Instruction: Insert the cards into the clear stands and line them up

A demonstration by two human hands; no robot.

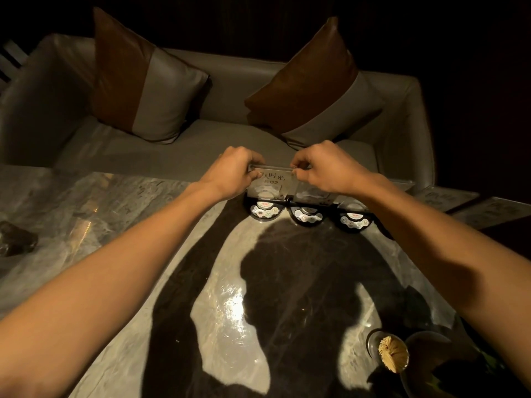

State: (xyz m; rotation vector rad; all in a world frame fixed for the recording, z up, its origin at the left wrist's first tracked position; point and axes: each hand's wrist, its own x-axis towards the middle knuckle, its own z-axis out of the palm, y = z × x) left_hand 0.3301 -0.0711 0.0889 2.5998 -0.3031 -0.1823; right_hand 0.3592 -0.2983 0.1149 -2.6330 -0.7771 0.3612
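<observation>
Marble table (120,214) fronts grey sofa (201,139), two cushions.

A glossy, marble-patterned worktop (120,214) fills the lower part of the view, pale with grey veining and crossed by the dark shadow of the person leaning over it; a bright glare sits near its middle. Along its far edge three black half-round bases stand in a row, side by side and nearly touching: the left base (263,210), the middle base (307,216) and the right base (354,220), each with a light label and small round stickers on top. A dark, lumpy object (15,238) lies at the left edge. At the near right stands a clear holder of toothpicks (393,353).
</observation>
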